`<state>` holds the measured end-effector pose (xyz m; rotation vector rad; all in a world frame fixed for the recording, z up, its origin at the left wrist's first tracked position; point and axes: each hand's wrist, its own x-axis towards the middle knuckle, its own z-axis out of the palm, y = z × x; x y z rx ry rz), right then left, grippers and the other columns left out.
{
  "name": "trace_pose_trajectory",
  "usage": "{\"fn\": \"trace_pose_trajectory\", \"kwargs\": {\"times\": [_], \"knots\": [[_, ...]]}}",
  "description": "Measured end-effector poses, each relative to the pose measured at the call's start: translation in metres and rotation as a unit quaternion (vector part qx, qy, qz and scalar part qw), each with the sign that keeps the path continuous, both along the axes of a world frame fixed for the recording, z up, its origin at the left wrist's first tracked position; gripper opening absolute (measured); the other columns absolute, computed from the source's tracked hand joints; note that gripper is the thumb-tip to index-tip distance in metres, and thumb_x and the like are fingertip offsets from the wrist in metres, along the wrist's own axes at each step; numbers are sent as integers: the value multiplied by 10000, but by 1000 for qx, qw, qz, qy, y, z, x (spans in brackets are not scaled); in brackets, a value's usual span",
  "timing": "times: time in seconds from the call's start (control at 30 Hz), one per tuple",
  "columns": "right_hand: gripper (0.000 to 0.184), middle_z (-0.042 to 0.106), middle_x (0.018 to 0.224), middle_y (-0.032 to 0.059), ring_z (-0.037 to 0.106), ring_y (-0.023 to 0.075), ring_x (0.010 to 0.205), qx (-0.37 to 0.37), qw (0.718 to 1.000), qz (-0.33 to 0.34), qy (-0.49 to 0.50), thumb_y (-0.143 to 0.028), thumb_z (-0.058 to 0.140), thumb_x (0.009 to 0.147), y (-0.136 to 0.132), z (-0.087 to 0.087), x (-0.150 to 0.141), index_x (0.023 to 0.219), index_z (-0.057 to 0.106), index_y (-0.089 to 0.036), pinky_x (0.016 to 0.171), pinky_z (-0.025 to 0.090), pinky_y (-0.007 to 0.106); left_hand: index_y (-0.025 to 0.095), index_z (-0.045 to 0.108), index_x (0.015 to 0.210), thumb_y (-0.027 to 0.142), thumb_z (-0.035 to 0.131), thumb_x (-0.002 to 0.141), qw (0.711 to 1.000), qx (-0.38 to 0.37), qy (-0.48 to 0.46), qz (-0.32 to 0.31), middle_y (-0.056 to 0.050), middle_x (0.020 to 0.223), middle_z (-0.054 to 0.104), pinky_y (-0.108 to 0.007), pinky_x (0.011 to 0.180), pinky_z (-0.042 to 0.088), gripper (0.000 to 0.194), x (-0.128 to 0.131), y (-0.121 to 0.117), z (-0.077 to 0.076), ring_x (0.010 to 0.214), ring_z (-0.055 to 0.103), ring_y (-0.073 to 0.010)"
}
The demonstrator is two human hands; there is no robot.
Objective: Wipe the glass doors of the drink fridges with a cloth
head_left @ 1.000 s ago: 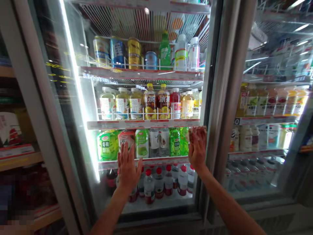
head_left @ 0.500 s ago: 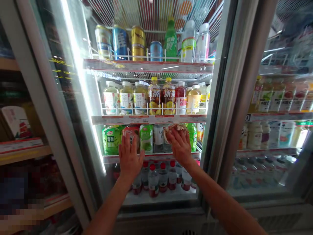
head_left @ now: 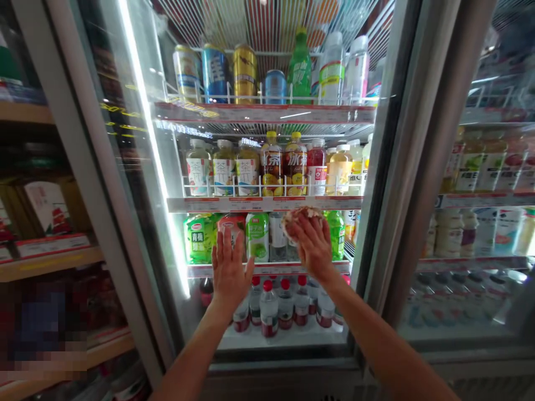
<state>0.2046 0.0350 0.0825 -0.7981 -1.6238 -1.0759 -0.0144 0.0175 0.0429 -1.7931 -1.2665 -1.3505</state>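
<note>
My left hand (head_left: 229,275) lies flat against the glass door of a drinks fridge, fingers stretched upward and thumb out to the side. Behind its fingertips is a red-labelled bottle (head_left: 232,223) on the third shelf. My right hand (head_left: 315,248) presses a crumpled, brownish-white cloth (head_left: 307,213) to the same glass, just below the second shelf's front strip. The cloth is bunched under the fingers, so much of it is hidden. Between the two hands, a green-labelled bottle (head_left: 257,236) shows through the glass.
Upper shelves hold cans (head_left: 245,72) and tea bottles (head_left: 271,167); red-capped bottles (head_left: 269,312) stand at the bottom. A metal door frame (head_left: 418,145) rises on the right, beside another stocked fridge section. Wooden shelves (head_left: 50,262) with boxed goods stand at the left.
The view has shifted so the fridge sits slightly further right. Against the glass, my right hand and the cloth have moved slightly left and up. My left hand stays in place.
</note>
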Motion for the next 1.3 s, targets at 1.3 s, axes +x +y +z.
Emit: {"fn": "trace_pose_trajectory", "kwargs": {"times": [1.3], "knots": [[548,454,1348,35,279,202,1325,35,999,3,-17,-170,428,830,3,44,0,1360,317,-255,1100,248,463,178,299,1356,286,457,834,998,62,20,1,-114,1433,297,-472,1082,196,556,-14,7,57,1351,195,-247]]}}
